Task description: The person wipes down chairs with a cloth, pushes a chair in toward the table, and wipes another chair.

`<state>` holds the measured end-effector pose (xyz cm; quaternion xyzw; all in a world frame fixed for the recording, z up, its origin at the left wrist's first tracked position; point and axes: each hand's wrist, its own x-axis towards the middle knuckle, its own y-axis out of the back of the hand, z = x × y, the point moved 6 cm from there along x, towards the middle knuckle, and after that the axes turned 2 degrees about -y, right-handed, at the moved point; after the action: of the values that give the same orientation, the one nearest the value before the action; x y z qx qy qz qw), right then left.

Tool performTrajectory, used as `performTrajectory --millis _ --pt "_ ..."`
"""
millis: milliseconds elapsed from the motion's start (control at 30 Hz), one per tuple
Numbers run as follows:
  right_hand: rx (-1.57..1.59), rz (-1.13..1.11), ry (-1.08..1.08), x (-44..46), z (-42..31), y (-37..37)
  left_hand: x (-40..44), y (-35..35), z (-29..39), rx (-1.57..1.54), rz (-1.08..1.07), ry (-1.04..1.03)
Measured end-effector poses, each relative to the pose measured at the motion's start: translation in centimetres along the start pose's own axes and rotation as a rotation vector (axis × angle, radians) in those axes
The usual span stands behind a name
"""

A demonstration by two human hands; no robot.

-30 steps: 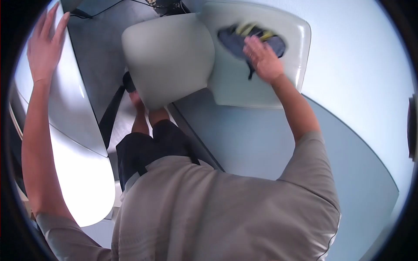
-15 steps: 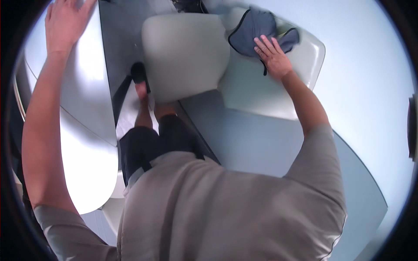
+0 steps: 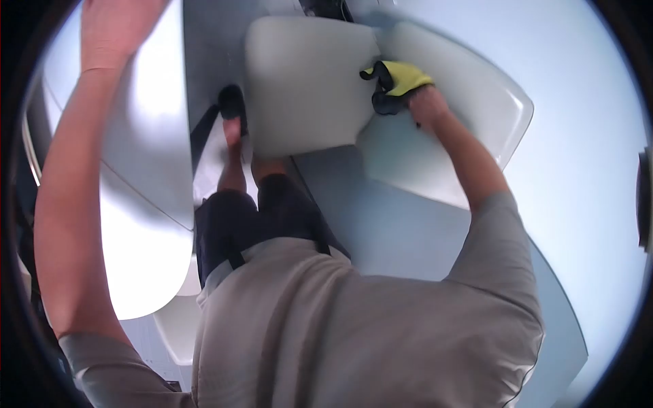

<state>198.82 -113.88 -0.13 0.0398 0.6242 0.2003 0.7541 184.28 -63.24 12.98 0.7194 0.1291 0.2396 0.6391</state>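
My right hand (image 3: pixel 427 109) is closed around a cloth (image 3: pixel 405 76) with a bright yellow side, a dark grey side and black edging. The cloth is bunched up, and the hand covers part of it. Both are at the pale chair (image 3: pixel 313 88), over the place where seat and backrest meet. At the top left my left hand (image 3: pixel 122 30) is over a white tabletop (image 3: pixel 153 102). Its fingers run out of the frame, so their pose is hidden.
Behind the chair's backrest (image 3: pixel 490 102) is a pale wall or panel (image 3: pixel 571 136). My legs stand between the chair and the white table, a dark shoe (image 3: pixel 232 102) on one foot. Another pale chair (image 3: pixel 175 326) shows below the table.
My right hand lay flat with spread fingers on the grey side of the cloth. It has now gripped the cloth and pulled it off the backrest toward the seat, turning its yellow side up.
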Motion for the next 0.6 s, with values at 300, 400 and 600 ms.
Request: performTrajectory --millis 300,400,600 --pt "-0.166 -0.029 -0.172 10.5 4.6 8.9 2.1 -1.3 -1.3 -0.446 -0.006 -0.213" --pt "0.081 0.304 -0.471 21.3 3.2 -3.9 2.4 -1.2 -1.3 -0.432 0.024 -0.246" --pt "-0.045 -0.01 -0.137 10.1 -2.2 -3.6 0.6 1.4 0.4 -0.265 -0.072 -0.328"
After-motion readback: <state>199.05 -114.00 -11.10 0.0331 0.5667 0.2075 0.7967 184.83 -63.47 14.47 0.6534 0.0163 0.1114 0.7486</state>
